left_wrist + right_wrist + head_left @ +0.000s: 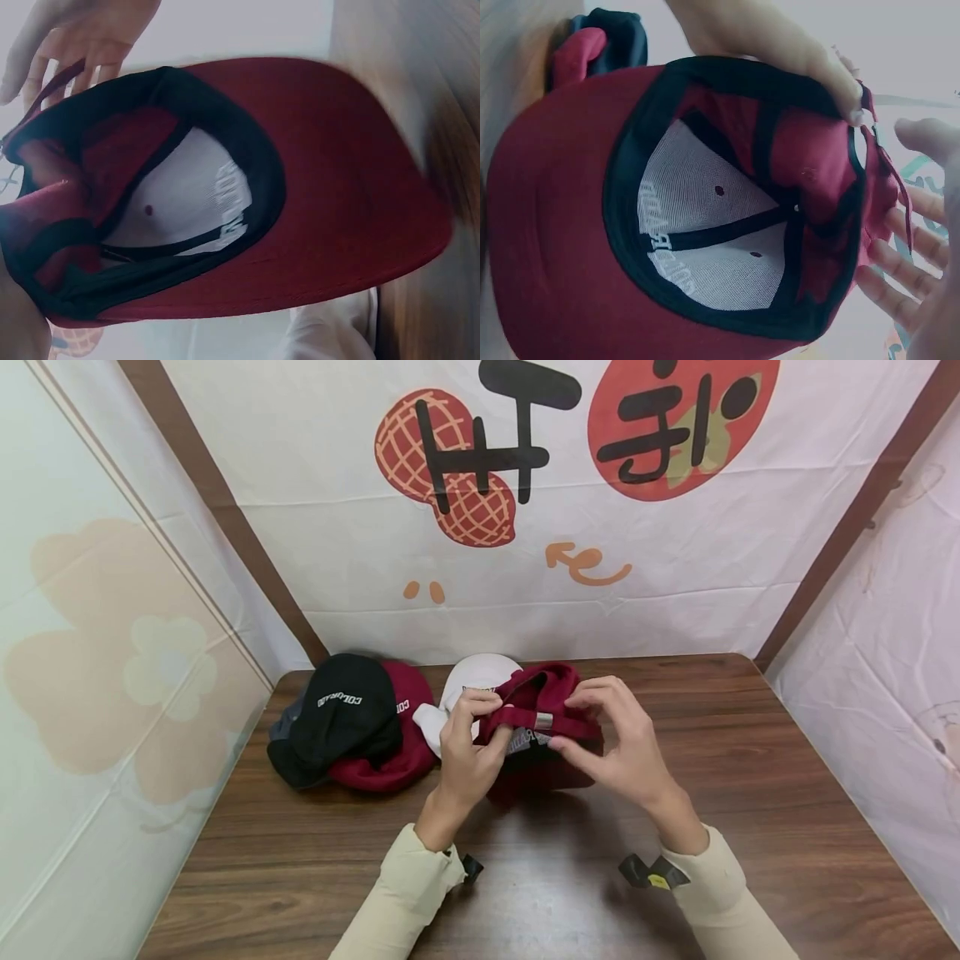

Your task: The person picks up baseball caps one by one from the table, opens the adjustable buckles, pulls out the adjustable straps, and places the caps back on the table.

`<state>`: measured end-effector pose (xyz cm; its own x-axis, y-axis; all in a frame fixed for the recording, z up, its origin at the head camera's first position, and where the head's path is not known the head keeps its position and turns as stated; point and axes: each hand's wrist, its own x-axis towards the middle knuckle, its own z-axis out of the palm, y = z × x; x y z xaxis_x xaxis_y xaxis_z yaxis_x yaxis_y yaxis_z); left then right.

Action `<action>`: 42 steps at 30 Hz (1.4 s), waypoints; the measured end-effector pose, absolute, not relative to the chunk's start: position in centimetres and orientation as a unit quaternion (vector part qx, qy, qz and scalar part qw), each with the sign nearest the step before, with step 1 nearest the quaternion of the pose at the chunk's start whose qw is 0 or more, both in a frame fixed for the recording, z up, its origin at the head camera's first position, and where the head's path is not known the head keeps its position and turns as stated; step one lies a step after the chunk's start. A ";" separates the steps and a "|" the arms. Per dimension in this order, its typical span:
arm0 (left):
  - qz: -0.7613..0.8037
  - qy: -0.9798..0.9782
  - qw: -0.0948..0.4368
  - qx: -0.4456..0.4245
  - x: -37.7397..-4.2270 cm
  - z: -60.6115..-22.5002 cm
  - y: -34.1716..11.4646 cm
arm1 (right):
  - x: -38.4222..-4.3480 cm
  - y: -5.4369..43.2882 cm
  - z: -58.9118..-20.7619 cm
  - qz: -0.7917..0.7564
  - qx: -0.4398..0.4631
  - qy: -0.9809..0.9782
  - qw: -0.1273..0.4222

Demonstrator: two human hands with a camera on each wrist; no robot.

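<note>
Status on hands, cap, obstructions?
Left hand gripping red cap near strap; right hand open beside strap, contact unclear. Cap's inside showing. Nothing visibly blocking; white cap just beyond left hand.

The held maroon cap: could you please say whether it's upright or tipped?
Tipped: the maroon cap shows its inside, brim down toward the table.

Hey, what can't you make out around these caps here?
Head: white cap, lettering partly covered by left grip and held cap.
Head: resting maroon cap, lettering partly covered by black cap.
Head: blue-grey item, mostly hidden by black cap.
Right wrist: held cap, brim cut off by bottom edge.
</note>
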<state>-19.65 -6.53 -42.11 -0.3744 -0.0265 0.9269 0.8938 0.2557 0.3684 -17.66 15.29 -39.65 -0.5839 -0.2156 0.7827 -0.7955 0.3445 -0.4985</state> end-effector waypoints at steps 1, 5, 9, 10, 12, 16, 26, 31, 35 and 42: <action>-0.513 -0.653 0.449 -0.330 -19.6 -42.0 -6.5 | -17.7 15.2 -39.8 0.446 0.344 -0.761 0.321; -0.515 -0.661 0.440 -0.323 -19.5 -41.7 -6.5 | -18.0 15.0 -40.1 0.381 0.357 -0.773 0.361; -0.516 -0.669 0.425 -0.325 -19.5 -41.7 -6.5 | -18.2 14.9 -40.3 0.381 0.353 -0.772 0.366; -0.515 -0.672 0.421 -0.325 -19.5 -41.6 -6.6 | -18.2 14.9 -40.3 0.388 0.350 -0.772 0.362; -0.514 -0.678 0.411 -0.327 -19.4 -41.5 -6.7 | -18.2 14.9 -40.3 0.409 0.345 -0.770 0.348; -0.510 -0.691 0.393 -0.328 -19.5 -41.4 -6.9 | -18.0 14.9 -40.3 0.446 0.333 -0.764 0.326; -0.504 -0.726 0.353 -0.307 -19.9 -41.7 -7.5 | -18.1 14.8 -40.4 0.479 0.343 -0.749 0.304; -0.498 -0.741 0.330 -0.307 -20.0 -41.7 -7.6 | -18.3 14.8 -40.5 0.493 0.342 -0.743 0.297; -0.484 -0.752 0.312 -0.322 -20.1 -41.6 -7.5 | -18.5 14.8 -40.8 0.501 0.332 -0.740 0.301; -0.432 -0.771 0.319 -0.341 -19.8 -41.0 -6.7 | -18.6 14.7 -40.9 0.511 0.322 -0.741 0.293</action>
